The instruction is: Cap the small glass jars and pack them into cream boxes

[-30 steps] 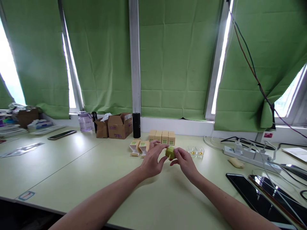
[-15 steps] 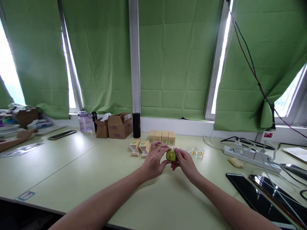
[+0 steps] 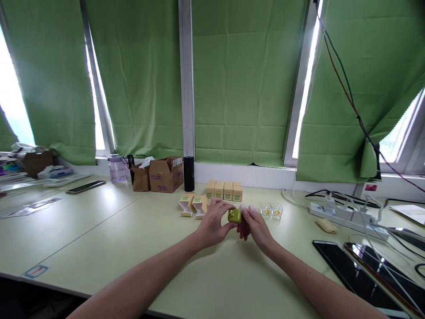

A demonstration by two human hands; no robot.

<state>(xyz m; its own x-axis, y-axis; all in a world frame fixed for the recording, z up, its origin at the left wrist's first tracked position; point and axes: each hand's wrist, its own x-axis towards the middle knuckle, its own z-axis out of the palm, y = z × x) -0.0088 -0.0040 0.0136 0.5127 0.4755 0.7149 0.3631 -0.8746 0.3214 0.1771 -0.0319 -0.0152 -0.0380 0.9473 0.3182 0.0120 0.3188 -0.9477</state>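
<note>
Holding a small green case (image 3: pixel 235 216) between them, my left hand (image 3: pixel 210 225) and right hand (image 3: pixel 258 227) work above the desk (image 3: pixel 199 283), well back from its near edge, fingers narrowed on either side of the case. Two opened cartons (image 3: pixel 200 204) stand just beyond my left hand, toward its left; four small boxes (image 3: pixel 219 190) line up nearer the desk's far edge, along which a black cylinder (image 3: pixel 189 173) stands upright. Two clear cups (image 3: pixel 277 209) sit right of the case.
</note>
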